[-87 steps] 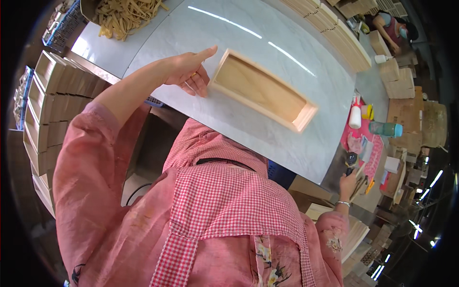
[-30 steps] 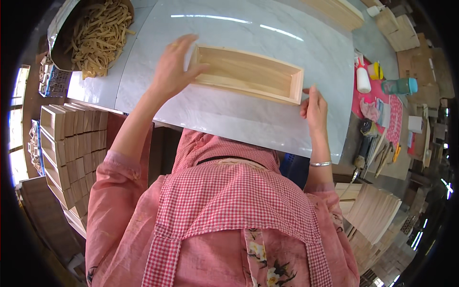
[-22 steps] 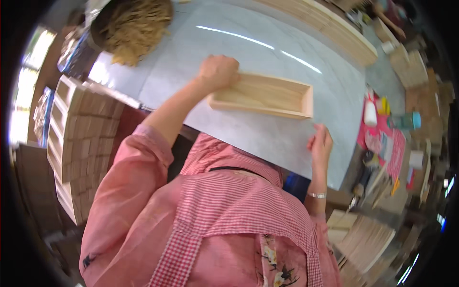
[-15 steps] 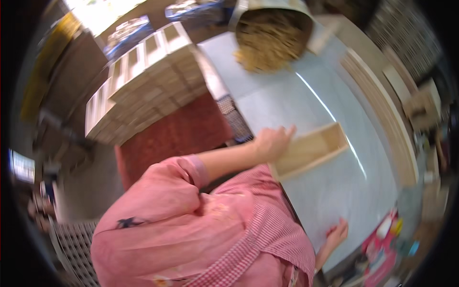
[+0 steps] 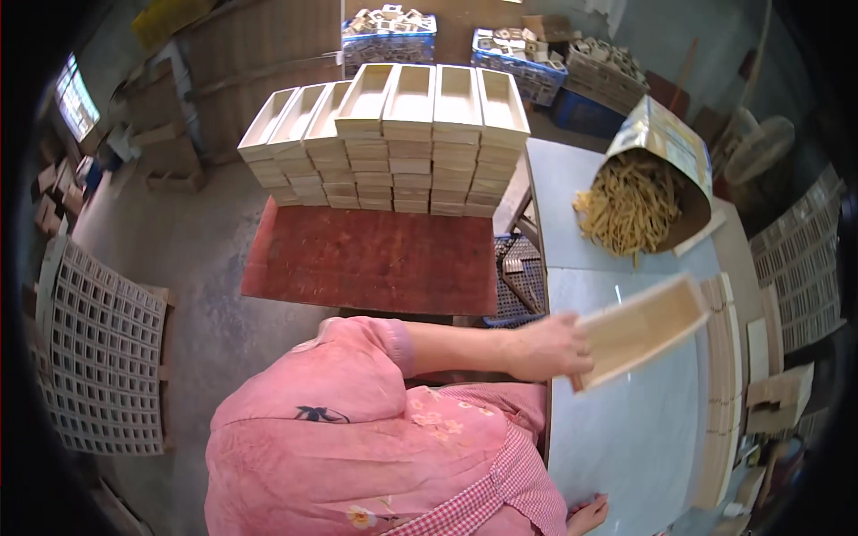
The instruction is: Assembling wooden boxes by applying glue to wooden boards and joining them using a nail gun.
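My left hand (image 5: 547, 347) grips the near end of a long, shallow wooden box (image 5: 642, 330), open at the top. The box is tilted and held over the pale grey tabletop (image 5: 617, 447). Low in the view, my right hand (image 5: 588, 515) is at the table's near edge, only partly in sight. Its visible fingers look loosely apart, with nothing seen in them. Ahead on the left, a stack of similar wooden boxes (image 5: 411, 98) stands on a reddish-brown board (image 5: 375, 259).
A tipped carton (image 5: 666, 125) spills tan strips (image 5: 630, 205) on the table's far part. Wooden strips (image 5: 722, 384) line the right edge. Blue crates (image 5: 389, 45) of small wooden pieces stand behind the stack. A grid-like panel (image 5: 107, 348) leans at left.
The view has swung left, bringing the box stack to the middle. The box, resting near the tabletop earlier, is now in my left hand and tilted. My right hand sits lower in view.
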Available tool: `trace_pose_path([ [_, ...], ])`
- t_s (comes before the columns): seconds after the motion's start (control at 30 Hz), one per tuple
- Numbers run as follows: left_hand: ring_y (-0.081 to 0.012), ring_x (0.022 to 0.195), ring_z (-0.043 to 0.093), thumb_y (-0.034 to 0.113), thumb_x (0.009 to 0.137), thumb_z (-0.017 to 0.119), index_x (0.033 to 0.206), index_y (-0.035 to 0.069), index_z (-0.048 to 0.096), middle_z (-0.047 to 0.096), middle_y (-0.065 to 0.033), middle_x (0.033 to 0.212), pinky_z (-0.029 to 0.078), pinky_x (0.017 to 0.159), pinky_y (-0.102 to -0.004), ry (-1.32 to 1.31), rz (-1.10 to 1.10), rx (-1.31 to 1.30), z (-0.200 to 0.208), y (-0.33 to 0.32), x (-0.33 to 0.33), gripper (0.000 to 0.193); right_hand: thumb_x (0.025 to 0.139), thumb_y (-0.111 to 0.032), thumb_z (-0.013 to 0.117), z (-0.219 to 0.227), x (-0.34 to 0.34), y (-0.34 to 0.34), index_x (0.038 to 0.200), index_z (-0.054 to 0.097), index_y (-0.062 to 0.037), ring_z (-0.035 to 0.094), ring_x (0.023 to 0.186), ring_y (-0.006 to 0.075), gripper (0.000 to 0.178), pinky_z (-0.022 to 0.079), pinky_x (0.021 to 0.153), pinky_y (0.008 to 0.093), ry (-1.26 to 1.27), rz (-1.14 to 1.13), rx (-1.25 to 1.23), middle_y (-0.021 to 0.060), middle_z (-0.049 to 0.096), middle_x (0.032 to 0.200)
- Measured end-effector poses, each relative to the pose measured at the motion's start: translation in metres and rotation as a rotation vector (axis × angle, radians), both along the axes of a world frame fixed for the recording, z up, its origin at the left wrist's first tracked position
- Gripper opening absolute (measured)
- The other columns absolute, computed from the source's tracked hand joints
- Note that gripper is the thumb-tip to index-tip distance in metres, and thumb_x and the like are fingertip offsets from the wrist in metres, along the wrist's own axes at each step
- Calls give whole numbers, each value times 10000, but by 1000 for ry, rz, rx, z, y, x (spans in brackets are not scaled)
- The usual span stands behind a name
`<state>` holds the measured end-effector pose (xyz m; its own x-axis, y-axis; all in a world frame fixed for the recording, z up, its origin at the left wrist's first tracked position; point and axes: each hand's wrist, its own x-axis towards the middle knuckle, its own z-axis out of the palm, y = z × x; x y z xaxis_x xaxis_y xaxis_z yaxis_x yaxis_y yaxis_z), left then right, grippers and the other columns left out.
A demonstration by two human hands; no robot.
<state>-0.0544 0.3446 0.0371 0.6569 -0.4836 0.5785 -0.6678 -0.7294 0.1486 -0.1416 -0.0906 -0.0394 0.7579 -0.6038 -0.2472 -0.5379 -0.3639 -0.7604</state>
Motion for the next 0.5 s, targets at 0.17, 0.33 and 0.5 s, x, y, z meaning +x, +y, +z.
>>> trace_pose_path([
  [0.17, -270, 1017, 551, 165, 773, 662, 1025, 179, 681, 645, -47, 1023, 398, 935, -467, -434, 792, 10, 87, 134, -10, 254, 981, -267, 533, -41, 26, -15, 983, 665, 46, 583, 632, 272, 340, 510, 589, 388, -89, 125, -92, 177, 656, 764],
  [0.33, -286, 1054, 582, 92, 790, 679, 1065, 128, 711, 686, -89, 1015, 436, 825, -478, -300, 1446, 132, 96, 308, -56, 280, 981, -258, 535, -81, 72, -39, 978, 653, 36, 574, 637, 264, 316, 502, 594, 383, -209, 276, -206, 162, 638, 758],
  [0.5, -283, 1134, 582, -13, 828, 618, 1134, 181, 720, 680, -94, 1147, 467, 963, -478, 31, 1781, 136, 60, 451, -105, 376, 980, -248, 537, -98, 98, -42, 973, 642, 25, 565, 641, 256, 292, 495, 598, 378, -332, 394, -318, 147, 621, 752],
])
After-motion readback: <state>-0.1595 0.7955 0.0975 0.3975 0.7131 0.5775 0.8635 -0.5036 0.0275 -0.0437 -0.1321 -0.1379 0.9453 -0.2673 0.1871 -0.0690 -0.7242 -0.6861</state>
